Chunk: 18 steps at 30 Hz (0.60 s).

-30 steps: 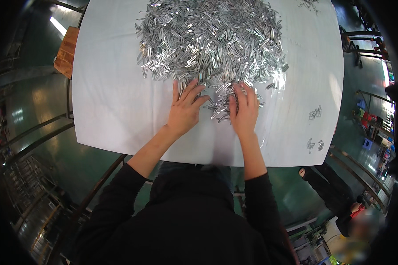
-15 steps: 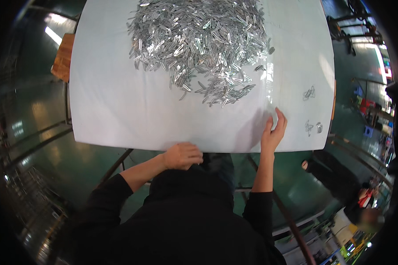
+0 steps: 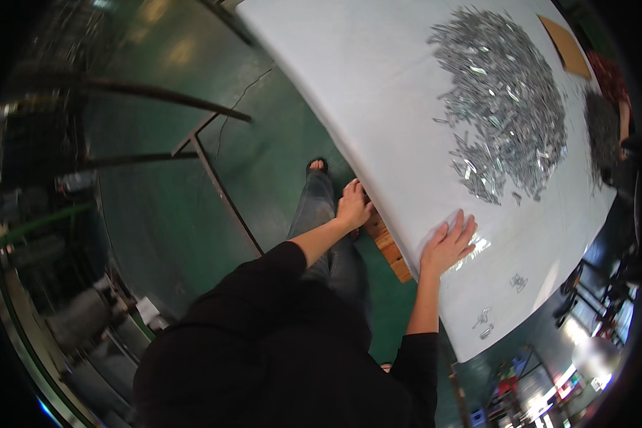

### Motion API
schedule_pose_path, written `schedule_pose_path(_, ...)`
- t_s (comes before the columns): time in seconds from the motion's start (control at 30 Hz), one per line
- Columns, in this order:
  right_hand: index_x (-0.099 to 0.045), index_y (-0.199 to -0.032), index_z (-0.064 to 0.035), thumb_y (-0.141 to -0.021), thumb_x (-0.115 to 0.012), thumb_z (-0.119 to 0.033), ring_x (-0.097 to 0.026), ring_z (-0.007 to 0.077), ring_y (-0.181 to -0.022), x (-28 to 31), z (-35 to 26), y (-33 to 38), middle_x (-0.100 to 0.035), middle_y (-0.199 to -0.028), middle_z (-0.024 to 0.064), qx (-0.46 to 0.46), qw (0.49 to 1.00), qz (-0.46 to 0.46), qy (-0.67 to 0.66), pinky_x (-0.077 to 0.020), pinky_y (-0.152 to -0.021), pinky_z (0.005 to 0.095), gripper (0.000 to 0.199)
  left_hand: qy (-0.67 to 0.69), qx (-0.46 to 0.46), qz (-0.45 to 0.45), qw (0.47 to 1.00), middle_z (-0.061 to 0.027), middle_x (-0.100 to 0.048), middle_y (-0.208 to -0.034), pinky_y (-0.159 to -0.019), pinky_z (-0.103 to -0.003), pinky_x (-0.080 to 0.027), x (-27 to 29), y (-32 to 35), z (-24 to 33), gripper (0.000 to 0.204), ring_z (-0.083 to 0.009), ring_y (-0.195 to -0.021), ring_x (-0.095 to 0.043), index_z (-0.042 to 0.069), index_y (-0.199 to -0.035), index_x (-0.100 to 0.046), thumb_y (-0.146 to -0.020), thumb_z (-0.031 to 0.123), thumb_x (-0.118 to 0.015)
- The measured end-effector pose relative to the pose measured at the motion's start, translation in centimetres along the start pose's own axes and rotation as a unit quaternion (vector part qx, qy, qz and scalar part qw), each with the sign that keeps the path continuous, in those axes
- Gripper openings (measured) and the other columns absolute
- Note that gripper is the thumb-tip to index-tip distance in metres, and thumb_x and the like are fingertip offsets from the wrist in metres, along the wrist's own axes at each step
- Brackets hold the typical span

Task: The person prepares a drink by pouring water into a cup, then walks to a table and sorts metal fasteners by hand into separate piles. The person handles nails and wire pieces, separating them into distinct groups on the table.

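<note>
A green floor (image 3: 192, 207) with dark metal frame bars (image 3: 221, 192) fills the left of the view. The person, in a black sleeve, stands at the near edge of a table covered by a white sheet (image 3: 378, 93). The left hand (image 3: 353, 205) sits at that near edge, fingers curled over it and gripping the rim beside a wooden board (image 3: 389, 246) that shows under the sheet. Just to its right, the right hand (image 3: 447, 244) lies flat on the white sheet close to the near edge, fingers spread and pressed down, holding nothing. Beyond the right hand, well apart from it toward the middle and far side of the table, lies a wide heap of small silvery metal pieces (image 3: 503, 114), its closest stragglers near the fingertips. A few loose metal pieces (image 3: 518, 282) lie to the right near the table's near right corner. A brown cardboard piece (image 3: 567, 46) rests at the far edge
</note>
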State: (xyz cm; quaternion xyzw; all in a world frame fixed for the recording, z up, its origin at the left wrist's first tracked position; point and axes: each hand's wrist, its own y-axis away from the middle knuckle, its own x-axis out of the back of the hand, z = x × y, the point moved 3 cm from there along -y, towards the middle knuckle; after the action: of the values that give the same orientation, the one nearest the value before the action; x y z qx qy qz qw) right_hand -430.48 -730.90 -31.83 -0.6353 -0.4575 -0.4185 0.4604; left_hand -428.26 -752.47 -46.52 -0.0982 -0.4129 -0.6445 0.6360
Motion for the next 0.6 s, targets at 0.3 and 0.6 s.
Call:
schedule_pose_path(0.3,-0.05,-0.135,-0.0138,-0.097,-0.044,-0.031,-0.033,0.0351,-0.137,0.2,0.0,-0.1,-0.039,-0.145,0.0123,-0.013,1.0,0.008,0.018,-0.0195,-0.109,0.062,0.042,0.456,0.26,-0.072,0.848,-0.0163,-0.065,-0.113,-0.082,-0.038,-0.05,-8.7,-6.7,-5.0,0.041,-0.0312,-0.103,-0.062,0.002,-0.122,-0.058,-0.089,0.026,-0.056)
schedule_pose_path(0.6,-0.053,-0.132,-0.0153,-0.093,-0.05,-0.029,-0.036,0.0324,-0.136,0.8,-0.5,-0.7,-0.043,-0.143,0.0102,-0.051,0.999,0.008,0.009,-0.0205,-0.109,0.0597,0.042,0.596,0.318,-0.024,0.737,-0.0112,-0.066,-0.099,-0.065,-0.036,-0.051,-5.0,-9.3,-8.9,0.034,-0.021,-0.081,-0.063,0.001,-0.111,-0.059,-0.092,0.028,-0.056)
